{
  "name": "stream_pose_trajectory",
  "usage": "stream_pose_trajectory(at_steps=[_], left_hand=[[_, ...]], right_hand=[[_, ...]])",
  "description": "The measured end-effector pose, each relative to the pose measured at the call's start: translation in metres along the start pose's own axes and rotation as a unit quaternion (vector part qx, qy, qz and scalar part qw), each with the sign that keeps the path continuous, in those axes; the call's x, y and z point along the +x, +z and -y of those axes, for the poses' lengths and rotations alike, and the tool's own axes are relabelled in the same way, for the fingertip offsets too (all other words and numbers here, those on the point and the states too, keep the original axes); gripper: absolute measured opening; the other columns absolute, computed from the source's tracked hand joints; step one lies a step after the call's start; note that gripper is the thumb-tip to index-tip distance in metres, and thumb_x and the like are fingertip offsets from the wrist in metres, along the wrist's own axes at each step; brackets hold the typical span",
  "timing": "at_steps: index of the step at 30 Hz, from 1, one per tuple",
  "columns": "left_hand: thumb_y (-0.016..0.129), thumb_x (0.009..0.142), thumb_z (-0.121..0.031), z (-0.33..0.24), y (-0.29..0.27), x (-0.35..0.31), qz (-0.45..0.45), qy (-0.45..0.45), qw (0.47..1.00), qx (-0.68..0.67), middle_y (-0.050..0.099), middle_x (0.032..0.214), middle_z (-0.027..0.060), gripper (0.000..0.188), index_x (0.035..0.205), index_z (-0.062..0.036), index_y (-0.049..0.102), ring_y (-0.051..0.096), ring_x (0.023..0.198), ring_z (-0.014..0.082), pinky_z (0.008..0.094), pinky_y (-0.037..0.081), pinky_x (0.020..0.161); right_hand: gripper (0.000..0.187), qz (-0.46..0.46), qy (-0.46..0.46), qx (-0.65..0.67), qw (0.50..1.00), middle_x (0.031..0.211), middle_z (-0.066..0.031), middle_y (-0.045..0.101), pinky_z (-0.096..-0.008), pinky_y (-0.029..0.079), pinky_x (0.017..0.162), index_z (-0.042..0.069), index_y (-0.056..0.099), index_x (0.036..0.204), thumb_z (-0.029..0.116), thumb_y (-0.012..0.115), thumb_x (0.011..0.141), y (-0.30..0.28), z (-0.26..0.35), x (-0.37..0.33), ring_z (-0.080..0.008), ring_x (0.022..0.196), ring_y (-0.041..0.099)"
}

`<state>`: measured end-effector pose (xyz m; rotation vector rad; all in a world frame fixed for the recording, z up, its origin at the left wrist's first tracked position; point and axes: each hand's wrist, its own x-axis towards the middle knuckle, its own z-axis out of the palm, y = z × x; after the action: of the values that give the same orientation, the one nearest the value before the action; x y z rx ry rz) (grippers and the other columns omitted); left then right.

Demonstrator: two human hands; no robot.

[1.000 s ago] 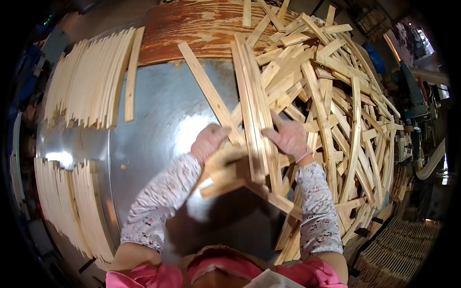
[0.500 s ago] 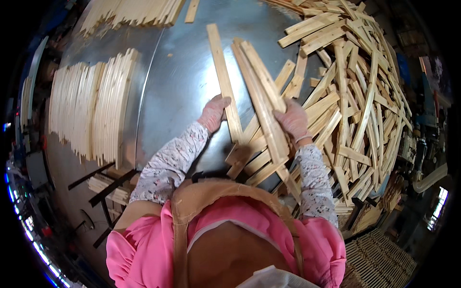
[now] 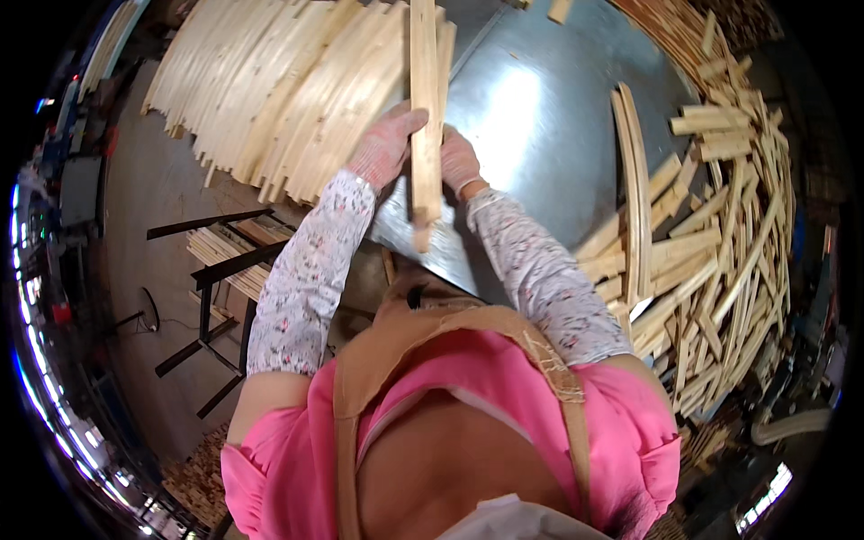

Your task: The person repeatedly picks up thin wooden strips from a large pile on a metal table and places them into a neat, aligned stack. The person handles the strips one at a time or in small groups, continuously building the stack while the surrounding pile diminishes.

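My gloved left hand (image 3: pixel 389 146) is closed on a long pale wooden slat (image 3: pixel 425 117), which points away from me. My gloved right hand (image 3: pixel 460 162) grips at its right side, the fingers partly hidden behind the wood. A second slat (image 3: pixel 445 63) shows just behind the first, its lower part mostly covered. Left of my hands, a row of slats (image 3: pixel 279 99) lies side by side on the metal table (image 3: pixel 558 117). Two slats (image 3: pixel 634 189) rest together at the near left edge of a jumbled heap of slats (image 3: pixel 738 270) on the right.
A dark metal frame (image 3: pixel 220 270) stands at the lower left beside the table, with more slats (image 3: pixel 238 256) near it. One short piece of wood (image 3: pixel 560 11) lies at the table's far side. At the lower right is a pale hose (image 3: pixel 792 427).
Both hands have moved left, away from the heap to the row of slats, and now hold wood close together. My right hand has let go of its slats near the heap. My view has shifted left.
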<state>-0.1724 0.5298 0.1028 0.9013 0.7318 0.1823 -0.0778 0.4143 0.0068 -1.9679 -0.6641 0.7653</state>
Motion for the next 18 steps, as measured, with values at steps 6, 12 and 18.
stream_pose_trajectory(at_steps=[6, 12, 18], left_hand=[[0.059, 0.104, -0.024, -0.054, -0.104, -0.060, -0.051, 0.049, 0.943, 0.325, 0.075, 0.110, 0.0133, 0.049, 0.143, 0.0042, 0.063, 0.070, 0.100, 0.0203, 0.0345, 0.057, 0.091], [0.055, 0.103, -0.038, -0.050, -0.044, -0.058, 0.220, 0.040, 0.680, 0.698, 0.078, 0.108, 0.0188, 0.048, 0.138, -0.0081, 0.069, 0.075, 0.099, 0.0334, 0.0476, 0.060, 0.093], [0.065, 0.101, -0.041, 0.004, 0.043, -0.028, 0.183, 0.339, 0.695, 0.607, 0.075, 0.123, 0.0180, 0.047, 0.135, -0.0107, 0.071, 0.071, 0.109, 0.0417, 0.0451, 0.057, 0.103]], right_hand=[[0.070, 0.019, 0.135, -0.133, 0.982, 0.139, -0.0228, 0.070, -0.0486, 0.051, 0.111, 0.011, 0.058, 0.151, 0.047, 0.069, 0.091, 0.001, 0.020, 0.017, -0.0445, 0.132, 0.064], [0.075, -0.009, -0.263, -0.500, 0.825, 0.160, -0.0120, 0.052, -0.0597, 0.028, 0.128, 0.023, 0.051, 0.158, 0.051, 0.073, 0.093, -0.137, 0.076, -0.075, -0.0375, 0.150, 0.045], [0.050, -0.001, 0.152, -0.287, 0.946, 0.103, -0.0117, 0.080, -0.0446, 0.058, 0.085, 0.016, 0.075, 0.131, 0.054, 0.069, 0.098, -0.246, -0.012, -0.245, -0.0315, 0.095, 0.076]])
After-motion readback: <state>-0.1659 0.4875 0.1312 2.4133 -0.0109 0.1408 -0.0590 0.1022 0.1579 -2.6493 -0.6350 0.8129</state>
